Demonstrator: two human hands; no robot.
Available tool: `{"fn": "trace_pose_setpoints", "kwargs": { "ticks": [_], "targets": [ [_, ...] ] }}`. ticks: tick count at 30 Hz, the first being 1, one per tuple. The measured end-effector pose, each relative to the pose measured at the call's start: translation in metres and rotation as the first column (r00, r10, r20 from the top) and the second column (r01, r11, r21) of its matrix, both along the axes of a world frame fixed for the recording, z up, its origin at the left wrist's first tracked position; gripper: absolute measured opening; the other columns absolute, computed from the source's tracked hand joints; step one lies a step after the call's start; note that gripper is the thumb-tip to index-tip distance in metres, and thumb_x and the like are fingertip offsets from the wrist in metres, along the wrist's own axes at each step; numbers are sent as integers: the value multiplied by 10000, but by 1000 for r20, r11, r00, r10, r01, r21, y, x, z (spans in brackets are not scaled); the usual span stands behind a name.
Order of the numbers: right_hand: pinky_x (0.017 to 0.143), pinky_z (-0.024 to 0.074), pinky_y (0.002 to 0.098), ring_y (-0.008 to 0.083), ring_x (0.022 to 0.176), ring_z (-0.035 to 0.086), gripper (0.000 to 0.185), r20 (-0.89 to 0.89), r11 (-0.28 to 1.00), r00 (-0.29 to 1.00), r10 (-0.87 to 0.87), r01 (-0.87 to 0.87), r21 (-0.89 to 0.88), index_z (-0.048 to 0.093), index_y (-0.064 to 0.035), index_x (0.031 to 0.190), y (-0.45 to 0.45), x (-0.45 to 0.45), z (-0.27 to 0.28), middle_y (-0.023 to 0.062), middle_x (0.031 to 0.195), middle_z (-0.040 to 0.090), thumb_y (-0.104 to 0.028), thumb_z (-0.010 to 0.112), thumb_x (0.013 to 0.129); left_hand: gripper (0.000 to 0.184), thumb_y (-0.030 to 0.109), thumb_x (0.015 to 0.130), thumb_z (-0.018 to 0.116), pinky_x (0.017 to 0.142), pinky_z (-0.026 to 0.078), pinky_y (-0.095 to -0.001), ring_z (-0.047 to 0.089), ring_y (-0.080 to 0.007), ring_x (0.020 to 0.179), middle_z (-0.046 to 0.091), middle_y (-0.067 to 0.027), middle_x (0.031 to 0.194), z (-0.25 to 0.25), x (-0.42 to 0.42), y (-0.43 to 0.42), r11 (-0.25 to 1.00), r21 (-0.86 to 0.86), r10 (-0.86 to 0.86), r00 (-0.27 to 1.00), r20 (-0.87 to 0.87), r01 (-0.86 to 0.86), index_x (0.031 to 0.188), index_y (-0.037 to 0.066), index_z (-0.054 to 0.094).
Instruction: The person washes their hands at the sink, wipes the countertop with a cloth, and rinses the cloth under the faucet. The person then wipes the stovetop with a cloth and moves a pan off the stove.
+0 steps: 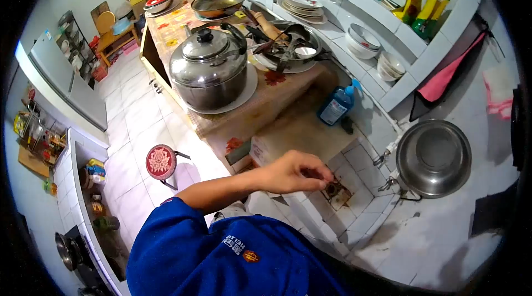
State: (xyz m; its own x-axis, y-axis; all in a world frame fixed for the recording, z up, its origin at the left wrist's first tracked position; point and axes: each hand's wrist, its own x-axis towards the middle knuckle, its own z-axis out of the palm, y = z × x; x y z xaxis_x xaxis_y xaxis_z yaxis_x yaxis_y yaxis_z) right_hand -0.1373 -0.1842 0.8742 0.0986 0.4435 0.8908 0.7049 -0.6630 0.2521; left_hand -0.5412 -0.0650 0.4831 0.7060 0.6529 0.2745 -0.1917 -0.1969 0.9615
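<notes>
My left hand [299, 174] reaches across from a blue sleeve, above the edge of a low tiled basin [352, 221]. Its fingers are curled in toward the thumb, and whatever may be between them is hidden. Just past the fingertips is a rusty brown drain area [338, 191] on the basin floor. Two taps [382, 158] stick out from the wall to the right. Beyond the hand, on a ledge, stands a blue pump bottle [336, 105]. My right hand is outside the picture.
A lidded steel pot [208, 71] stands on the cloth-covered counter, beside a basin of utensils [288, 47]. A steel bowl [434, 157] hangs at the right. Wall shelves hold bowls [363, 41] and plates [302, 8]. A red stool [160, 162] stands on the floor.
</notes>
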Motion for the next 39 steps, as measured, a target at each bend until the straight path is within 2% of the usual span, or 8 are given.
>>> {"fn": "trace_pose_setpoints", "kwargs": {
  "ticks": [7, 16, 25, 28, 31, 36, 37, 39],
  "targets": [
    [891, 456, 340, 239, 955, 612, 281, -476, 771, 687, 550, -636, -26, 640, -47, 1116, 56, -88, -126, 131, 1064, 641, -216, 568, 903, 199, 83, 851, 665, 770, 497, -260, 605, -124, 886, 636, -73, 965, 11, -96, 20, 949, -258, 176, 984, -33, -179, 1023, -14, 643],
    [764, 438, 232, 89, 847, 552, 334, -966, 123, -235, 109, -961, 247, 590, 50, 1123, 238, -340, -259, 32, 927, 625, -201, 599, 902, 206, 96, 837, 681, 682, 485, -255, 604, -117, 787, 636, -70, 914, 4, -204, 47, 987, 63, 147, 989, -10, -146, 1017, 0, 649],
    [650, 411, 199, 59, 762, 486, 455, -965, 171, -174, -198, -975, 141, 544, -65, 1223, 377, -438, -304, -10, 959, 557, -396, 565, 911, 243, 162, 844, 674, 602, 476, -261, 604, -124, 723, 654, -55, 858, -41, -320, -5, 903, -35, 427, 903, -42, -429, 1053, 40, 654],
    [445, 215, 168, -10, 516, 299, 271, -943, 47, -145, -301, -989, 137, 606, -129, 1048, 392, -452, -307, -124, 642, 376, -364, 549, 924, 257, 186, 853, 669, 625, 474, -257, 596, -112, 739, 658, -54, 865, -59, -339, -43, 798, -103, 595, 803, -29, -594, 1065, 41, 648],
    [384, 228, 175, -12, 442, 340, 236, -937, 84, -237, -257, -971, 222, 595, -101, 962, 426, -446, -332, -114, 621, 432, -330, 573, 913, 252, 172, 858, 664, 697, 485, -252, 594, -94, 790, 662, -50, 898, -75, -349, -86, 589, -163, 791, 606, -82, -791, 1070, 37, 645],
    [669, 394, 278, 137, 728, 501, 179, -976, 108, -197, -96, -976, 187, 516, -57, 838, 431, -461, -313, 15, 820, 529, -209, 608, 824, 221, 115, 858, 655, 778, 485, -246, 589, -80, 845, 657, -29, 921, -94, -338, -164, 241, -353, 950, 294, -103, -904, 1050, 7, 642],
    [631, 391, 269, 129, 680, 486, 194, -981, -347, -184, 54, -925, 154, 503, -82, 804, 498, -428, -323, 4, 787, 505, -231, 626, 794, 210, 102, 859, 651, 777, 483, -243, 587, -78, 850, 654, -26, 919, -97, -334, -178, 163, -376, 971, 215, -103, -912, 1046, 6, 642],
    [611, 383, 250, 112, 612, 450, 163, -939, -165, -239, -246, -945, 284, 498, -102, 792, 440, -464, -278, -11, 733, 477, -208, 622, 791, 186, 68, 859, 643, 758, 473, -227, 578, -71, 838, 643, -15, 901, -108, -325, -201, 30, -411, 990, 84, -115, -911, 1036, 10, 642]
  ]
}}
